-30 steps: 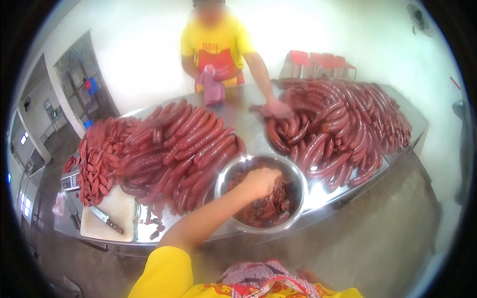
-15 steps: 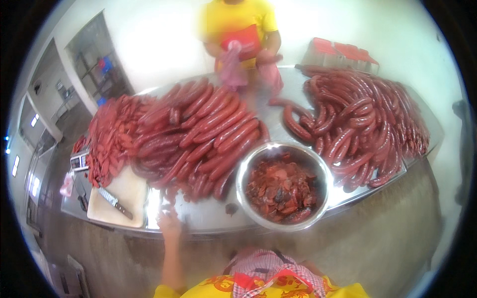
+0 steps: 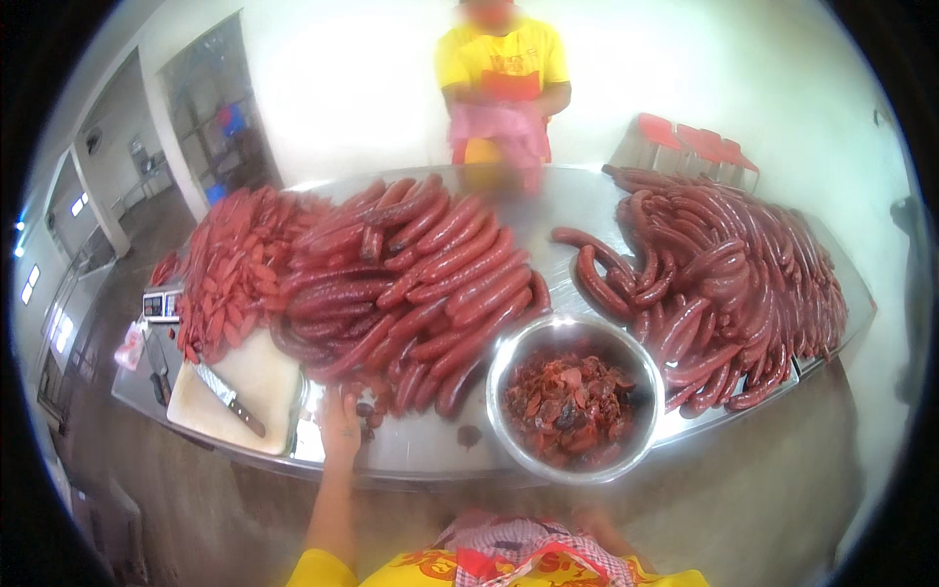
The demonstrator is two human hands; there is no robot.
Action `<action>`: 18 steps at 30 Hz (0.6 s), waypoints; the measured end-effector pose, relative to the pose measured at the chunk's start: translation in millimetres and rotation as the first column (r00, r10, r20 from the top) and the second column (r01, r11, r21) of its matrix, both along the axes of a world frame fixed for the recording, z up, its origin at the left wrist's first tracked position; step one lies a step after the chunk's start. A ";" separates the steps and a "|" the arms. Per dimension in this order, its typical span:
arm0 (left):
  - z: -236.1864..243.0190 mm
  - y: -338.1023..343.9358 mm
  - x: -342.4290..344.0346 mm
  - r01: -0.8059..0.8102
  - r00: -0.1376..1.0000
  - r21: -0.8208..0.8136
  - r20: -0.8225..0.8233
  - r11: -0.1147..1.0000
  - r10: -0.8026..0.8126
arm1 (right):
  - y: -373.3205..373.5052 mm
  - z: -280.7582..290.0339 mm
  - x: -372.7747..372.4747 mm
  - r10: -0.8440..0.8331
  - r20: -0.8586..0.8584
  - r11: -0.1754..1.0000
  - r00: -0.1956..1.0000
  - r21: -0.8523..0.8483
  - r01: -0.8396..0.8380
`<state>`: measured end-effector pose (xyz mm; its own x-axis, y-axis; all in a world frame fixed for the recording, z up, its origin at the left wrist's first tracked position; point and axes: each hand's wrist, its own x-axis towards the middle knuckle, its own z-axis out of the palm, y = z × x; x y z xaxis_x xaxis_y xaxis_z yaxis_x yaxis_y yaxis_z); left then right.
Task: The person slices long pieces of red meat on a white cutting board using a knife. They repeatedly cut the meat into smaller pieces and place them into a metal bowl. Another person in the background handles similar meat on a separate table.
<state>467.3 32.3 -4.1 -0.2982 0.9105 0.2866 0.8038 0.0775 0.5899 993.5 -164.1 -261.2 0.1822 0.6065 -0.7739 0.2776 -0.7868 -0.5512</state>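
My left hand lies at the near edge of the metal table with its fingers stretched forward. Beside its fingertips are small dark sausage scraps, and just beyond them a heap of long red sausages begins. At the lower edge, part of my right arm or hand shows blurred next to a pink checked cloth at my waist; its fingers cannot be made out. To the right of my left hand stands a steel bowl holding reddish-brown scraps and peelings.
A cutting board bears a knife. Red sliced pieces are piled behind it, near a small scale. Another sausage heap covers the table's right side. Across the table stands a person in yellow holding a pink cloth.
My left hand has moved slightly forward on the table, its fingers now reaching the scraps. The person opposite has brought the pink cloth together in front of them. The view has shifted a little.
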 end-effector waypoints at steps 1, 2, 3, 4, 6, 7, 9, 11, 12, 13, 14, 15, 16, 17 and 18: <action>-4.4 2.8 -5.5 -0.014 0.995 -0.049 -0.095 0.999 0.010 | -5.5 -4.7 -5.0 -0.009 0.023 0.997 1.000 0.076 0.007; -8.6 4.3 -9.4 -0.042 0.981 -0.055 -0.190 0.998 0.030 | -10.4 -10.4 -10.8 -0.044 0.070 0.997 0.997 0.071 0.039; -11.9 5.1 -10.9 -0.075 0.959 -0.129 -0.283 0.989 0.036 | -14.8 -15.0 -14.4 -0.012 0.081 0.999 0.997 0.043 0.008; -15.4 4.3 -8.2 -0.066 0.967 -0.060 -0.249 0.996 0.049 | -24.2 -17.5 -15.1 0.003 0.116 0.998 0.993 -0.066 0.004; -17.1 0.1 -0.1 0.014 0.992 0.021 -0.128 1.000 -0.011 | -37.3 -22.7 -19.5 0.029 0.141 0.970 0.990 -0.242 0.006; -15.3 -3.1 4.0 0.008 0.997 0.063 -0.079 0.998 -0.003 | -43.7 -23.6 -20.5 0.035 0.134 0.953 0.990 -0.303 0.008; -8.1 -8.7 11.7 0.099 0.995 0.171 -0.020 0.980 -0.097 | -53.4 -23.5 -21.6 0.023 0.134 0.933 0.991 -0.358 0.027; 1.7 -11.9 12.8 0.142 0.977 0.135 0.140 0.981 -0.160 | -58.0 -21.5 -21.7 -0.020 0.145 0.933 0.989 -0.354 0.071; 8.7 -5.7 5.3 0.112 0.993 0.075 0.019 0.991 -0.114 | -58.1 -20.6 -21.3 0.005 0.154 0.937 0.988 -0.345 0.049; 10.6 -4.9 3.2 0.029 0.999 0.169 0.018 0.985 -0.032 | -56.7 -19.6 -19.8 0.034 0.164 0.939 0.986 -0.342 0.024; 13.4 5.6 -4.5 0.080 0.989 0.200 0.104 0.976 -0.103 | -54.6 -19.2 -18.5 0.071 0.174 0.940 0.982 -0.342 -0.007; 12.5 11.9 -11.0 0.070 0.966 0.225 0.228 0.972 -0.122 | -50.7 -19.8 -16.8 0.124 0.192 0.936 0.974 -0.348 -0.051; 7.3 16.2 -15.0 0.166 0.971 0.233 0.133 0.958 -0.201 | -49.9 -19.7 -12.9 0.200 0.210 0.923 0.957 -0.369 -0.112; 2.8 21.8 -22.4 0.205 0.969 0.184 0.097 0.961 -0.225 | -48.0 -20.5 -9.8 0.070 0.166 0.966 0.984 -0.255 -0.026; -4.0 28.9 -25.5 0.333 0.938 0.236 -0.181 0.913 -0.296 | -45.2 -22.3 -7.3 -0.046 0.104 0.986 0.994 -0.152 0.061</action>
<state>441.8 61.2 -8.1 0.0510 0.8384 0.5426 0.8360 -0.3330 0.4361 986.2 -209.3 -283.5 0.2922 0.4682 -0.8339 0.2800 -0.8757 -0.3935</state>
